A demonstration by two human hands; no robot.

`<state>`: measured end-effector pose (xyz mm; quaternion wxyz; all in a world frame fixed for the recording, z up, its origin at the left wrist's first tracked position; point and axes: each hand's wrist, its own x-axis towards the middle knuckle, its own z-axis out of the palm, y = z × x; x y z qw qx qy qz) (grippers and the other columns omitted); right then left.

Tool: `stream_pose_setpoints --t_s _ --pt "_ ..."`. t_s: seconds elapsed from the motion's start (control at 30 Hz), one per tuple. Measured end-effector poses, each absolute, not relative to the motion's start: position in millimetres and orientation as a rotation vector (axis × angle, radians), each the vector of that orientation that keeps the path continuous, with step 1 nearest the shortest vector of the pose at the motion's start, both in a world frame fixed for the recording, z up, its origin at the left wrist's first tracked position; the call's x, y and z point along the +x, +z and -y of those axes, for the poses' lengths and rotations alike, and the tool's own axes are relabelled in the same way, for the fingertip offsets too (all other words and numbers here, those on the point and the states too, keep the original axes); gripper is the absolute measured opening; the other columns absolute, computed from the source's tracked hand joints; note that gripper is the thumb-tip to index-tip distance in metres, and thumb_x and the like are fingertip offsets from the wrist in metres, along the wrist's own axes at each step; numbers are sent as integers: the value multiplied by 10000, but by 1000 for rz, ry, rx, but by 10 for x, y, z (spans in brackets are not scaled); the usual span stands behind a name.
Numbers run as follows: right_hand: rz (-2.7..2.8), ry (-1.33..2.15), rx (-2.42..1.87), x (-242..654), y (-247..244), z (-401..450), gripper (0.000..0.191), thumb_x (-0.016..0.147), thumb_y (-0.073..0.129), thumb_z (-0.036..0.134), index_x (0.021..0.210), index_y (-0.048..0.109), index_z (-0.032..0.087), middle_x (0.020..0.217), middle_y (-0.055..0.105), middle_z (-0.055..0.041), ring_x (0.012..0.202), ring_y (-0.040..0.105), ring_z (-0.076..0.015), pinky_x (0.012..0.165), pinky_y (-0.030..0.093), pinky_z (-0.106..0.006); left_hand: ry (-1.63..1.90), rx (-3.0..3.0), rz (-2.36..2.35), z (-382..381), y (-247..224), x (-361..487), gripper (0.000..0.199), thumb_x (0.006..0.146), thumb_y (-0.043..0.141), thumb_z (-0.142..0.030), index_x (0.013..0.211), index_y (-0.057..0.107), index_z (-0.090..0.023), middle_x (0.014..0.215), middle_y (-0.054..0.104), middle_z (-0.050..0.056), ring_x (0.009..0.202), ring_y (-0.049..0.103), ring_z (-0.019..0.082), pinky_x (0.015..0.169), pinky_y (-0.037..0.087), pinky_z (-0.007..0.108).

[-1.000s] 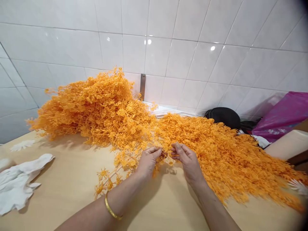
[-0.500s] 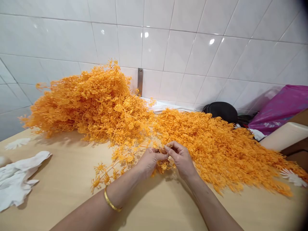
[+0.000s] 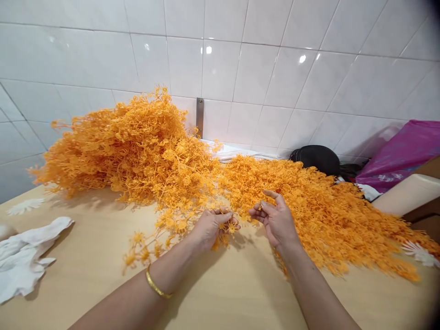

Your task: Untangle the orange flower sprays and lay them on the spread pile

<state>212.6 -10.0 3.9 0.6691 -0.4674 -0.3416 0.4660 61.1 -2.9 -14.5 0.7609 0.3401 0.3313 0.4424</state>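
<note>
My left hand [image 3: 212, 228] is closed around an orange artificial flower sprig [image 3: 233, 228], its thumb pressed on the fingers. Small star-shaped blooms show at the fingertips, and more orange stems trail left of the wrist, blurred. A short gap to the right, my right hand [image 3: 277, 221] hovers at the near edge of a flat orange pile [image 3: 319, 215]. Its thumb and fingers come together in a loose pinch, with the index finger raised; anything between them is too small to make out. A taller heap of the same orange sprigs [image 3: 127, 146] stands behind, at the left.
White cloth [image 3: 30, 256] and a white petal-shaped piece [image 3: 25, 206] lie on the table [image 3: 103, 266] at left; another white flower piece [image 3: 420, 253] is at right. Against the tiled wall sit a black case [image 3: 315, 159], a purple bag [image 3: 402, 153] and a cream roll [image 3: 410, 195].
My hands have come apart: the right hand has moved right, its index finger lifting. My left hand has shifted slightly left with the sprig, and the trailing blooms moved left too.
</note>
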Motion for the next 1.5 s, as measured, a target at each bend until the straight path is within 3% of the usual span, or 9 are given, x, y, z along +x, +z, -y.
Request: stream_pose_setpoints --t_s 0.17,0.3,0.43,0.6,0.83,0.97,1.07,1.27,1.5 --pt "877 1209 -1094 2059 30 133 269 605 631 357 787 571 168 512 493 54 476 505 -88 506 444 -248 1060 762 -691 -24 -203 580 158 611 657 -210 687 552 -120 608 602 40 554 585 140 523 445 248" --pt "1133 1291 -1139 1945 -9 173 278 641 629 412 779 583 174 617 541 22 553 514 -97 533 437 -242 1127 790 -668 -24 -236 615 142 606 651 -209 656 552 -120 583 584 22 517 552 118 516 427 245" --pt "1281 1097 -1163 1896 -84 151 213 673 615 366 664 550 164 587 537 25 515 488 -82 494 391 -209 1116 788 -655 -2 -239 647 108 604 637 -174 621 544 -123 530 556 5 483 522 99 525 421 243" --pt "746 808 -1080 2131 -62 44 215 647 620 330 633 452 197 438 412 96 395 408 -55 462 393 -201 1057 716 -679 48 -205 663 108 625 612 -139 589 510 -131 455 502 -23 402 466 71 456 377 207" --pt "862 1050 -1145 2022 20 118 334 610 627 298 895 489 194 591 563 34 515 539 -108 559 446 -265 1125 578 -669 9 -180 643 128 654 623 -197 729 550 -122 709 638 77 676 600 154 663 454 278" --pt "975 1150 -1188 1955 -2 169 285 629 619 393 761 526 158 524 446 71 387 373 -38 469 379 -216 1177 553 -707 12 -145 629 134 663 618 -195 760 570 -116 725 649 80 694 599 154 637 450 260" --pt "1177 1169 -1294 1929 -15 208 316 655 586 468 646 516 159 435 330 89 365 303 -43 419 323 -207 1190 537 -711 19 -138 628 143 678 605 -194 795 584 -115 726 650 74 661 591 141 610 449 250" --pt "1474 1061 -1310 1764 -107 245 264 640 615 411 702 599 155 663 580 -6 593 498 -123 554 379 -237 1156 484 -651 -9 -185 633 172 699 586 -216 842 592 -121 735 637 52 631 582 129 555 450 231" --pt "1567 1024 -1239 1773 -139 221 182 698 567 332 743 625 165 771 605 -26 746 522 -171 680 377 -282 1094 315 -611 -22 -118 646 91 750 492 -147 694 559 -119 615 601 36 547 561 105 485 429 188"
